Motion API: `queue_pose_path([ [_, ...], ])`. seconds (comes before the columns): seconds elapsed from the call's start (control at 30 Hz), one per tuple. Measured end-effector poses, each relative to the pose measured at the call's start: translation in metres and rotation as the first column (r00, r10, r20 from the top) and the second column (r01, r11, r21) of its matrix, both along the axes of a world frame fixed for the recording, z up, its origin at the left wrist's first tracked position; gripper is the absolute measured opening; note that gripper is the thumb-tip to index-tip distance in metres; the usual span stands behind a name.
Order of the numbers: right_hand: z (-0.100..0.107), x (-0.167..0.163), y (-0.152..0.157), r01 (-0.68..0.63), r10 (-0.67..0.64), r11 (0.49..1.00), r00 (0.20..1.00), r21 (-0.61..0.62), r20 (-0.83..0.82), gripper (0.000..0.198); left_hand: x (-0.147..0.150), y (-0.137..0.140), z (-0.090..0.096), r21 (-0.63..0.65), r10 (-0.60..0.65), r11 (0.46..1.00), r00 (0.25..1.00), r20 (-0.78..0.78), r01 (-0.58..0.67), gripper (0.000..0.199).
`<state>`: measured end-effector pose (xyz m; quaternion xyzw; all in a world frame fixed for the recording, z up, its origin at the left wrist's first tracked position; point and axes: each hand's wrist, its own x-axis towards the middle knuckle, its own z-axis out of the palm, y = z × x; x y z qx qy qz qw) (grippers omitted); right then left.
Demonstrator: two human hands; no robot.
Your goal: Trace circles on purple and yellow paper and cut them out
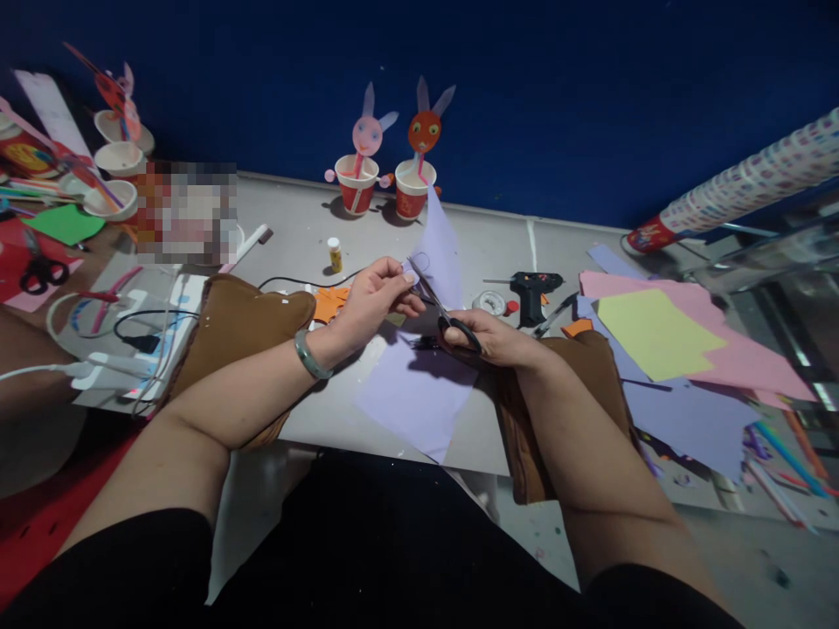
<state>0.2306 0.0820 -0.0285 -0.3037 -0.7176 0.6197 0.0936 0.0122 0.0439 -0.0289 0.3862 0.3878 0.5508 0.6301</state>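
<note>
1. Far left: a black-handled pair of scissors [43, 273] lies on red paper, apart from the work.
2. Left: a white plastic power strip [163, 336] with plugs and cables lies beside a brown padded cushion [253, 310], over which the left forearm reaches.
3. Left of centre: a small yellow bottle with a white cap [335, 255] stands on the grey desk [294, 210].
4. Centre: the left hand [384, 301] pinches the light-purple paper sheet between thumb and fingers, close to the blade tips.
5. Centre, rear: a pink-faced paper rabbit [367, 137] and an orange-red-faced paper rabbit [425, 132] rise from paper cups; both appear assembled.
6. Centre: the light-purple paper sheet [444, 245] stands raised between the hands. Cutting appears under way, with no piece clearly freed; the remaining outline cannot be told. More purple paper [412, 402] lies below; whether it joins the raised part is hidden.
7. Right of centre: the right hand [488, 336] grasps black-handled metal scissors [440, 304], blades at the raised paper.
8. Right: a black glue gun [530, 297] lies near a pile of pink, yellow and purple paper [655, 332].
</note>
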Motion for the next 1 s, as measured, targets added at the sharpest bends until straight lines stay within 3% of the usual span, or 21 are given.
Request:
queue_pose_path([
  [0.73, 0.0003, 0.0049, 0.0031, -0.049, 0.049, 0.999, 0.999, 0.02, -0.007, 0.062, -0.0016, 0.0008, -0.0045, 0.107, 0.027, 0.994, 0.998, -0.054, -0.021, 0.028],
  [1.0, 0.0011, 0.0038, 0.0016, -0.019, 0.019, 1.0, 1.0, -0.011, -0.013, 0.066, -0.0011, 0.0008, -0.0055, 0.136, 0.029, 0.99, 0.998, -0.057, -0.021, 0.038],
])
